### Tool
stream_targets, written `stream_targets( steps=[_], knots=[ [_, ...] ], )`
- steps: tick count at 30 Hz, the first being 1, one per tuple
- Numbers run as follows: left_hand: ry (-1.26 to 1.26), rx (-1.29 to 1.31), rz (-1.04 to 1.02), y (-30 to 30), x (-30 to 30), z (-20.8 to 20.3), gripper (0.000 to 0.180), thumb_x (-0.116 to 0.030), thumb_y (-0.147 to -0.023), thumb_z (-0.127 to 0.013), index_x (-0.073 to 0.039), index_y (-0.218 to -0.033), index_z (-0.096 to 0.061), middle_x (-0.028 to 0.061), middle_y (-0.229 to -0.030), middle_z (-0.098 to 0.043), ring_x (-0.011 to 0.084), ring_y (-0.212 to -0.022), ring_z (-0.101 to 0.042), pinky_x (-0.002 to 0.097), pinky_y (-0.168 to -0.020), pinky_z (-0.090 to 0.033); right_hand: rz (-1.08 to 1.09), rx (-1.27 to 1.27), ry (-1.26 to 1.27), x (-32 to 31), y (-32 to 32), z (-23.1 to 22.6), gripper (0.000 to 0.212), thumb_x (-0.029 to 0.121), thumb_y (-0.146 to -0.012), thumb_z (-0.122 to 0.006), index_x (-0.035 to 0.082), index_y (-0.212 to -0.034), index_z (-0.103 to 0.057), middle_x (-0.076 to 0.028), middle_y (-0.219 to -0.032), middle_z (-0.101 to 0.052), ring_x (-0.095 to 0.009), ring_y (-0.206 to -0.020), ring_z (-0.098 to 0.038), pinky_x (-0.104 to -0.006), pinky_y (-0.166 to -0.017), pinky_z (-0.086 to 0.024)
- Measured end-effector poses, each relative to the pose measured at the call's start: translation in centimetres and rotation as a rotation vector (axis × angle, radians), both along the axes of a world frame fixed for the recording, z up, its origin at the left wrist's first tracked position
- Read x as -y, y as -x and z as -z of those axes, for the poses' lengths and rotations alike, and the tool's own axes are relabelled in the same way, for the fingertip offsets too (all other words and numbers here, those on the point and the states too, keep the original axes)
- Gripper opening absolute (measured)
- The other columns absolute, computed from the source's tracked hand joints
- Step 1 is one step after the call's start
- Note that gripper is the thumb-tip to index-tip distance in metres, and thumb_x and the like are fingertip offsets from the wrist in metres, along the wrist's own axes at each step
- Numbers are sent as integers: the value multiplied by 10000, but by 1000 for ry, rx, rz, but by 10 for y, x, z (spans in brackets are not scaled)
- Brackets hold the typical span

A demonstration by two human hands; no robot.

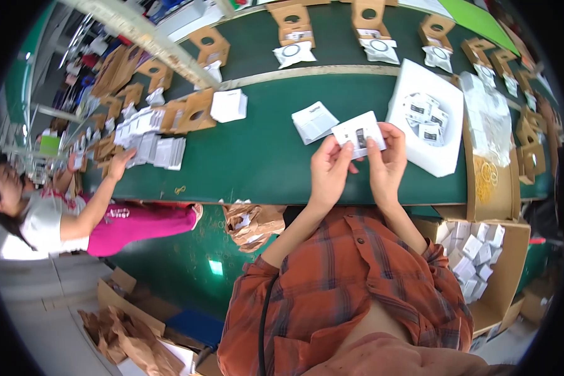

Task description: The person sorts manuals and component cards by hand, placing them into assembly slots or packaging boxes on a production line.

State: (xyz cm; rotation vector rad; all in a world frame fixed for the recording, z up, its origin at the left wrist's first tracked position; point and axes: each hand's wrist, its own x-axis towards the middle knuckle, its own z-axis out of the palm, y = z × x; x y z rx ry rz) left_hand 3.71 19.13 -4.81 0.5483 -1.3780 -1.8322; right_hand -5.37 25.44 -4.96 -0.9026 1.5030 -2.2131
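White leaflet (349, 130) — held by left hand (329, 168) and right hand (390, 161).

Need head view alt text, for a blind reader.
Left hand and right hand hold a white printed card above a green table. White leaflets lie left of the card, a white foam tray of small packets right. A co-worker is farther left.

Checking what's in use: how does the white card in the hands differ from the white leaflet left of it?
The white card is held by the left hand and right hand; the white leaflet lies on the green bench. The card shows a bold dark picture; the leaflet shows mostly fainter grey print. Both are white.
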Motion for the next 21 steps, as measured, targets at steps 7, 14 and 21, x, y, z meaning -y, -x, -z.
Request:
stream_targets(
  steps=[7, 14, 21],
  knots=[
    [29, 138, -63, -5, 26, -4, 139, -83, -979, -534, 10, -1064, -593, 43, -871, -651, 54, -650, -572, 176, -485, -385, 17, -207, -206, 3, 26, -9, 221, -6, -875, -619, 7, -1088, -561, -93, -994, -578, -159, -826, -572, -277, -703, -480],
    [110, 262, -214, -28, 89, -17, 112, -84, -976, -542, 6, -1015, -595, 32, -841, -655, 24, -627, -550, 160, -477, -349, 255, -866, -755, -9, 128, -40, 180, 44, -757, -699, 24, -924, -635, -136, -882, -606, -319, -868, -602, -399, -756, -501],
    [131, 380, -215, -31, 178, -13, 170, -51, -957, -539, 15, -1111, -569, 57, -963, -664, 59, -693, -561, 205, -594, -433, 196, -1158, -1152, -9, 175, -20, 418, 91, -653, -776, 43, -1021, -585, -129, -1086, -547, -316, -1072, -514, -387, -904, -473]
  ],
)
